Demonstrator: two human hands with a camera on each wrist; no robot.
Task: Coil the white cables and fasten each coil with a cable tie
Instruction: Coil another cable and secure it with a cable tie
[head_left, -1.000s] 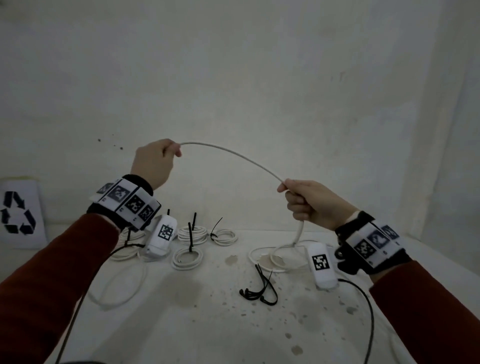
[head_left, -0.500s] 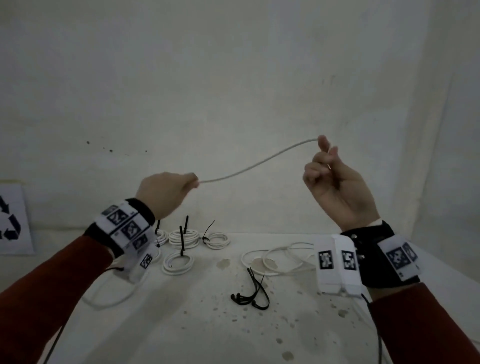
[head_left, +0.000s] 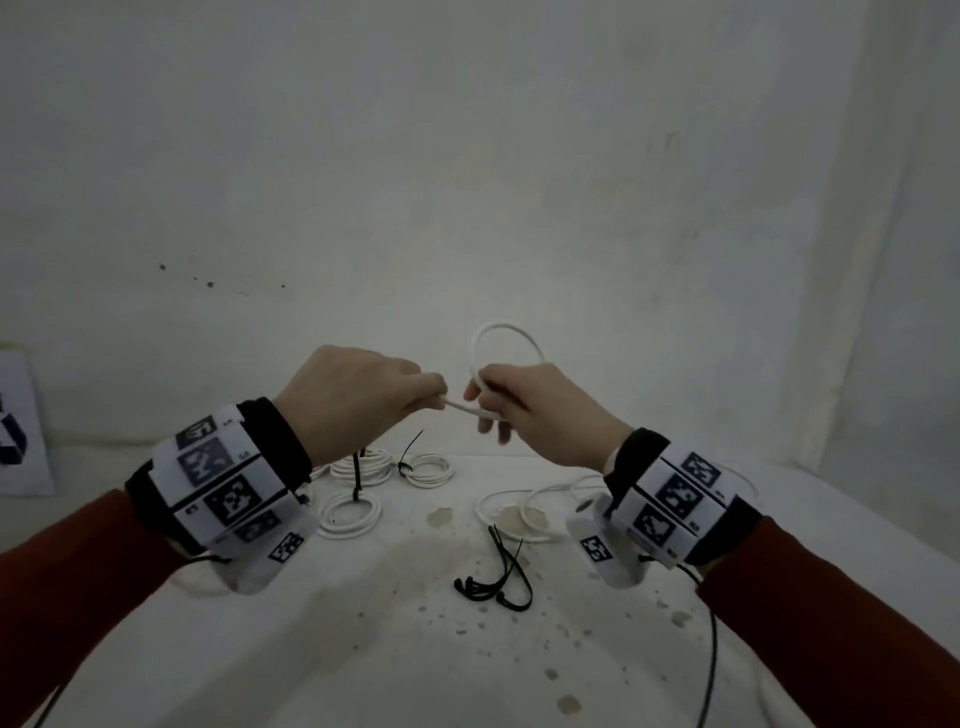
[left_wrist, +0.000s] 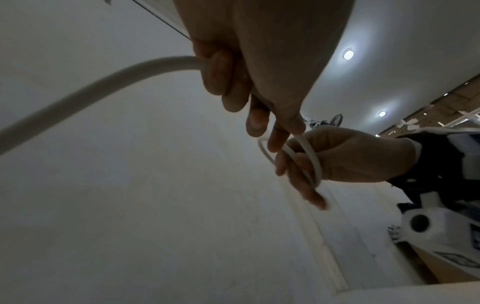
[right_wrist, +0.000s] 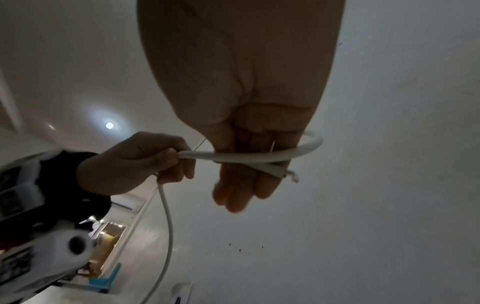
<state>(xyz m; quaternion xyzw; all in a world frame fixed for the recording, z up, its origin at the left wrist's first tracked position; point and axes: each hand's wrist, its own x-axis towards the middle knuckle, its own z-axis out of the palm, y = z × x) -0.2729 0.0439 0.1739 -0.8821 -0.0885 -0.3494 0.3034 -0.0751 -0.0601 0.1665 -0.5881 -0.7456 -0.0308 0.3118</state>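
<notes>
White stained table (head_left: 363, 649) against a plain pale wall; lighting dim. Largest item on it: a loose, uncoiled run of white cable (head_left: 524, 512) lying toward the right edge, partly hidden behind the right wrist, so whether it is a separate cable or the tail of the one in hand cannot be told. Toward the far edge, left of centre, three finished coils: one (head_left: 347, 513) nearest, one (head_left: 363, 465) behind it, one (head_left: 427, 469) to its right, each with a black tie around it and a tie tail sticking up. More white cable shows behind the left wrist; too hidden to say whether it is coiled. Spare black cable ties (head_left: 496, 582) lie in a small bunch near the table's middle, untouched. Above the table, both hands are raised and nearly touching. Right hand (head_left: 540, 405) pinches the first small loop (head_left: 508, 347) of the cable in hand, thumb and forefinger clamped where the loop crosses, remaining fingers loosely extended; the right wrist view shows the cut end with bare wire poking out at that crossing. Left hand (head_left: 353, 397) is curled tight round the same cable just beside the loop, feeding it; the tail hangs below the fist. Judgement: three coils done, fourth barely begun with one turn formed, rest of its length to wind, then a tie from the bunch.
</notes>
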